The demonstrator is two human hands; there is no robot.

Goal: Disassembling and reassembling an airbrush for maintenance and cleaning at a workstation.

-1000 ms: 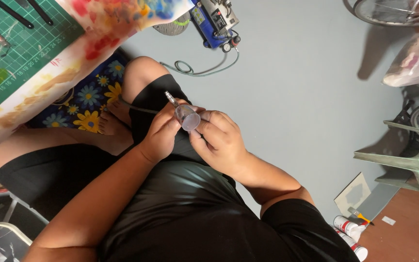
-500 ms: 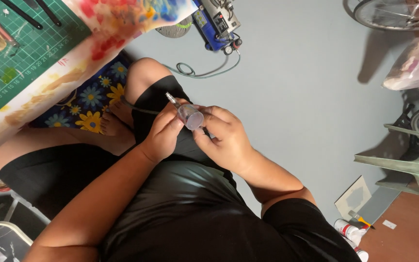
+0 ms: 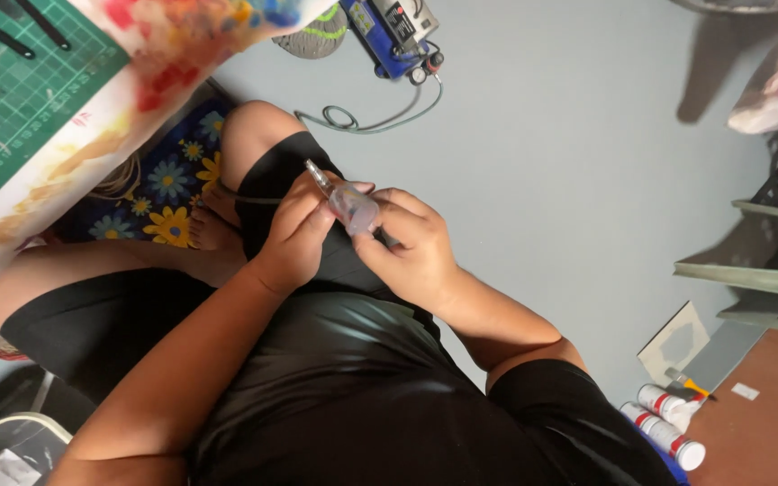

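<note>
Both hands, left hand (image 3: 294,238) and right hand (image 3: 411,247), pinch a slim metal-tipped airbrush (image 3: 346,202) with a clear rounded cup above the lap, smooth grey floor (image 3: 542,162) open to the right.

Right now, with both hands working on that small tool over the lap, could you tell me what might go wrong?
1. The left hand and right hand hold the small airbrush-like tool above the black shorts; anything leaking from its cup could stain them.
2. Its thin hose runs across the thigh, so a leg shift might tug it.
3. The paint bottles by the right elbow could be knocked.
</note>
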